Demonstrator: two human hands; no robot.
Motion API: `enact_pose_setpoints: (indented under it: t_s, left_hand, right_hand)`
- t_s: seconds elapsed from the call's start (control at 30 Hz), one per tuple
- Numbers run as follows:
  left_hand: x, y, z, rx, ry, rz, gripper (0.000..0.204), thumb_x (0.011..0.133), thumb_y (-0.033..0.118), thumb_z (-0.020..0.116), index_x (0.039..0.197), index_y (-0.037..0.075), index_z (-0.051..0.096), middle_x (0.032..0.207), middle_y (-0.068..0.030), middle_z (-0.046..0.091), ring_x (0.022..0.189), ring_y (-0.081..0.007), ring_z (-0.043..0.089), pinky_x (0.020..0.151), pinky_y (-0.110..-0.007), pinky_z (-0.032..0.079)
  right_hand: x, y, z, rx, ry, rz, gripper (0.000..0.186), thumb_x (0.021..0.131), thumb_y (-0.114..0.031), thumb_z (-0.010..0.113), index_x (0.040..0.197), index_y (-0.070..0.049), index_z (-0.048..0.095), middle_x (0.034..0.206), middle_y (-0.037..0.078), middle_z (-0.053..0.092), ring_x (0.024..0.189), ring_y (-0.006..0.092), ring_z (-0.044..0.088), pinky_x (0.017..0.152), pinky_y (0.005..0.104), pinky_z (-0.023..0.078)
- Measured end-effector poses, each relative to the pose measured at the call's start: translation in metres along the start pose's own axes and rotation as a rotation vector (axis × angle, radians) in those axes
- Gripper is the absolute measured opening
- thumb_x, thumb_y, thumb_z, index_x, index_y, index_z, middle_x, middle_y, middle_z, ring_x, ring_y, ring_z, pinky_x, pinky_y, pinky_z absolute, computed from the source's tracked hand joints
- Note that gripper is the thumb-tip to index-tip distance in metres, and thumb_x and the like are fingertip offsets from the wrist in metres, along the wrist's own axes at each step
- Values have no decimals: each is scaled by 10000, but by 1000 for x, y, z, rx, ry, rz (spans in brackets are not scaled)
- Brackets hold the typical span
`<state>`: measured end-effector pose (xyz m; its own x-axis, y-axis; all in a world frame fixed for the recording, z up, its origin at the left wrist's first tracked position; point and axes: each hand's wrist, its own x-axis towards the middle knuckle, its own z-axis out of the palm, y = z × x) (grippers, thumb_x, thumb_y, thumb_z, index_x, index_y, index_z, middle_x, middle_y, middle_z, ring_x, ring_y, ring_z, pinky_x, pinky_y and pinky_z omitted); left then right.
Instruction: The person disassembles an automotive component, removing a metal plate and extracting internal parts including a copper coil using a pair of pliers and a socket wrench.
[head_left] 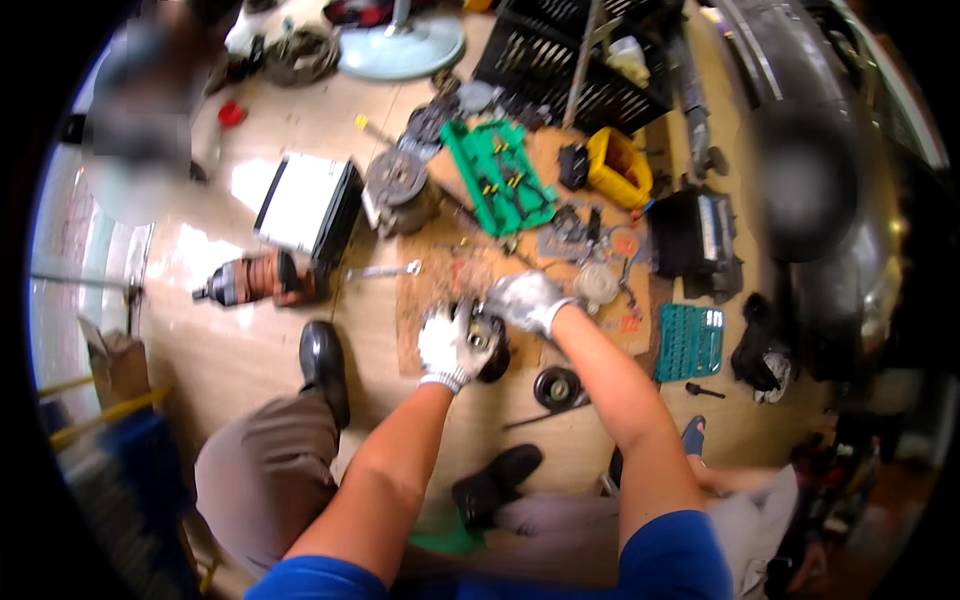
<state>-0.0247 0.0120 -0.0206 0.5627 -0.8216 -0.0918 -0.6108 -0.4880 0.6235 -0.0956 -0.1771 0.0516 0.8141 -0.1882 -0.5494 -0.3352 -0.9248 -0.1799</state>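
Both of my hands wear whitish work gloves and meet over a sheet of brown cardboard (425,345) on the floor. My left hand (450,345) is closed round a dark, round metal part (492,362) with a lighter hub. Just to the right, my right hand (527,300) is bent with its fingers drawn together against the part's upper edge; what they hold is blurred and hidden. Nearer me lies a black pulley-like wheel (556,388). A combination wrench (385,270) rests left of my hands. Beyond my right hand sits a pale round part (596,284).
A motor-like metal cylinder (398,182), an orange power tool (256,279) and a white-topped box (312,207) stand left. Farther off are a green tool case (470,165), a yellow bin (618,165) and a black crate (535,60). A teal socket case (690,342) lies right, near another person's foot (694,436).
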Motion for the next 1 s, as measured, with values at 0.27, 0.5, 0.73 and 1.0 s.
enact_pose_setpoints:
  t_s: [0.27, 0.5, 0.73, 1.0]
  left_hand:
    - [1, 0, -3, 6, 44, 54, 803, 749, 530, 820, 1414, 124, 627, 1247, -241, 678, 1121, -451, 651, 942, -575, 536]
    - [0, 0, -1, -17, 65, 66, 789, 756, 526, 812, 1410, 122, 633, 1216, -234, 681, 1088, -451, 663, 925, -554, 544]
    - [-1, 4, -5, 13, 64, 54, 698, 741, 463, 820, 1335, 133, 657, 1244, -202, 671, 1113, -429, 656, 938, -543, 539]
    - [-1, 6, -5, 79, -11, -29, 814, 742, 477, 828, 1443, 123, 613, 1352, -216, 637, 1195, -425, 635, 1004, -544, 524]
  right_hand:
    - [-2, -7, 15, -78, 200, -4, 256, 1013, -378, 578, 1069, -210, 764, 1045, 99, 797, 959, 307, 782, 794, 480, 613]
    - [-22, -23, 50, 52, 429, 68, 265, 1032, -338, 543, 1094, -168, 737, 1015, 93, 793, 950, 291, 784, 770, 476, 613]
    - [-26, -35, 45, -59, 382, 120, 241, 1009, -280, 550, 1065, -182, 763, 1024, 77, 803, 928, 284, 795, 729, 458, 631]
    - [-26, -33, 39, 173, 155, 187, 321, 1051, -369, 519, 1176, -179, 746, 1137, 109, 794, 1026, 319, 777, 836, 485, 623]
